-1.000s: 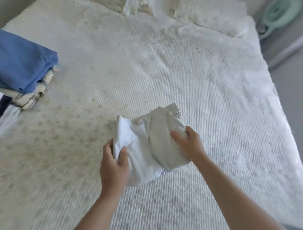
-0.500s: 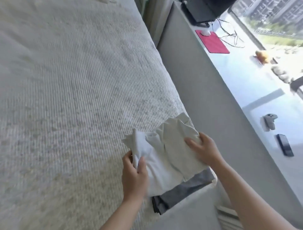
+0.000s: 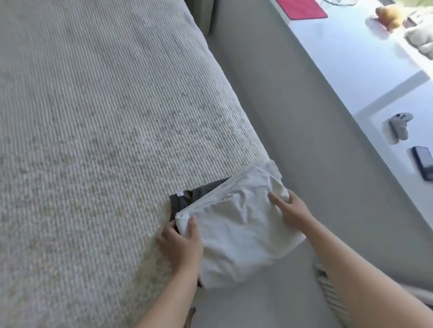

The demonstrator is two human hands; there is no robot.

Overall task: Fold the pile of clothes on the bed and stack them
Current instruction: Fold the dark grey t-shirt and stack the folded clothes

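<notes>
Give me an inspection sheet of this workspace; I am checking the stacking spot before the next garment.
Surface: ribbed cream bedspread, stack at its right edge.
Job's things: folded white garment lies on a dark grey garment.
Clutter: nothing seen on the bed.
Hands: left hand grips the white garment's corner; right hand rests flat on it.
Cables: thin cable at the top edge.
Surroundings: sill with game controller, phone, red mat.
</notes>
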